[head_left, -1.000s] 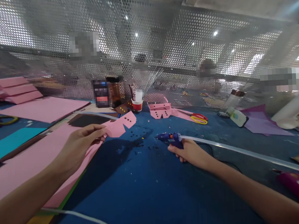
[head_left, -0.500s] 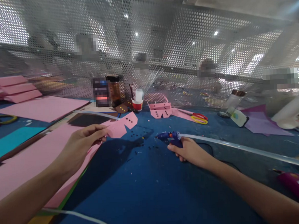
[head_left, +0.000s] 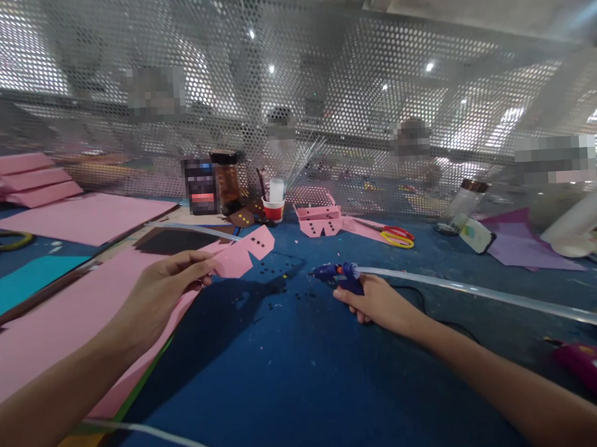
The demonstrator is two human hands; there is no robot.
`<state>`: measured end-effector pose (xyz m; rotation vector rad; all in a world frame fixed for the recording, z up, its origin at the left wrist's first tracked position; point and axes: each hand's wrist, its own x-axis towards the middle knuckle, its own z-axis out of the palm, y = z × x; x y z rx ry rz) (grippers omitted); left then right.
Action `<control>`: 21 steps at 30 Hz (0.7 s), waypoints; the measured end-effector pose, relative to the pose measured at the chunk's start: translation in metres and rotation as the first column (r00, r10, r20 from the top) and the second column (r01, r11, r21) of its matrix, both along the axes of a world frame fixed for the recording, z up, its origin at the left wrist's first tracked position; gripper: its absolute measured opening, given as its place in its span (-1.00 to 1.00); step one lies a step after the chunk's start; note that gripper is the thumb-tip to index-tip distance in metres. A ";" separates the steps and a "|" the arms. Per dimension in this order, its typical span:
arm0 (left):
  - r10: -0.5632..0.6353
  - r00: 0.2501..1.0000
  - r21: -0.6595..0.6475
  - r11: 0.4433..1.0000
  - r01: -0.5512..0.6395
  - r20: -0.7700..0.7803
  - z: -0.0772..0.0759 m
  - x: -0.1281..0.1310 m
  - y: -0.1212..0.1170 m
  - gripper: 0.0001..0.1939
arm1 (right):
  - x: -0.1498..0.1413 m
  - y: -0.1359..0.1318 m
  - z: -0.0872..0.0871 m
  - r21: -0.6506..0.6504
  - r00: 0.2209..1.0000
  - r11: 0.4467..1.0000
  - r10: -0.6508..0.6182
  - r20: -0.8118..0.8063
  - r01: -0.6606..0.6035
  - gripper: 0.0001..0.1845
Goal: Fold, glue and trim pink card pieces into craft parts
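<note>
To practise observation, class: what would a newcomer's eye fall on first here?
Probably the notched pink paper, dotted black along one wing, held up in the left hand. Next, the blue glue gun in the right hand, its long clear stick trailing off to the right. Beyond them, red and yellow scissors stand out on the blue table.

Dim, greyish light here, with small white lamps glaring through the mesh beyond both hands, and a pale streak cutting in high beyond the right hand! A broad, soft shadow darkens the blue table between the left hand and the right. Past the mesh, it's hazy, with blocky pixelated patches; towards the edges, shapes stretch.
</note>
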<state>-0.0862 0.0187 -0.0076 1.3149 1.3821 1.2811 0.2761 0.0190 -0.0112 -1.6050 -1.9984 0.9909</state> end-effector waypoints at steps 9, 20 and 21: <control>-0.007 1.000 0.001 1.000 0.007 -0.002 0.005 0.006 -0.003 -0.75 | 0.002 -0.009 -0.005 -0.001 0.999 1.000 -0.027 -0.036 0.027 -0.56; -0.112 0.991 0.049 0.992 0.116 -0.074 0.010 0.019 -0.014 -0.77 | -0.016 -0.050 0.011 0.040 0.959 0.998 0.054 -0.279 -0.045 -0.66; -0.111 0.990 0.054 0.992 0.116 -0.091 0.010 0.021 -0.015 -0.77 | -0.017 -0.053 0.013 0.057 0.959 0.995 0.093 -0.266 -0.081 -0.66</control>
